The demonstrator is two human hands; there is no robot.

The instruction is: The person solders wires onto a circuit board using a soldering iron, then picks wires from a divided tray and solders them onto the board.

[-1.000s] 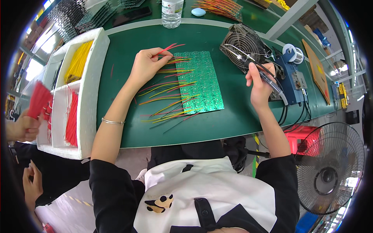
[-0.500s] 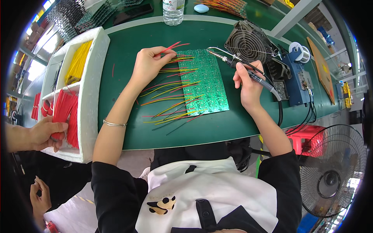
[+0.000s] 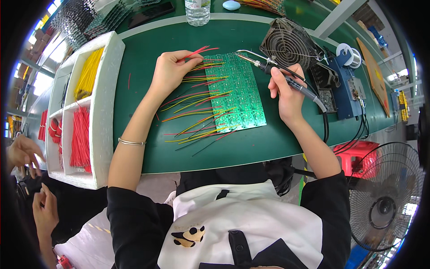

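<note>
My left hand [image 3: 175, 69] is closed on a few red wires [image 3: 202, 51] at the upper left corner of a green circuit board panel [image 3: 244, 96]. Rows of red, yellow and black wires [image 3: 197, 104] stick out leftward from the panel. In my right hand [image 3: 286, 92] is a soldering iron [image 3: 293, 84], held like a pen, with a thin metal guide tube along it. Its tip lies over the panel's top edge, a little right of my left hand. Whether the tip touches the panel I cannot tell.
A white foam box [image 3: 104, 112] with yellow wires [image 3: 91, 71] and red wires [image 3: 80, 139] stands at left, a co-worker's hands [image 3: 45, 210] beside it. At right are a black fan [image 3: 286, 42], a blue soldering unit [image 3: 345, 92] and a solder spool [image 3: 348, 56]. A bottle [image 3: 197, 11] stands behind.
The co-worker's hand has left the foam box, letting go of the red wire bundle. My soldering iron's tip has shifted slightly left and up. My left hand stays nearly still.
</note>
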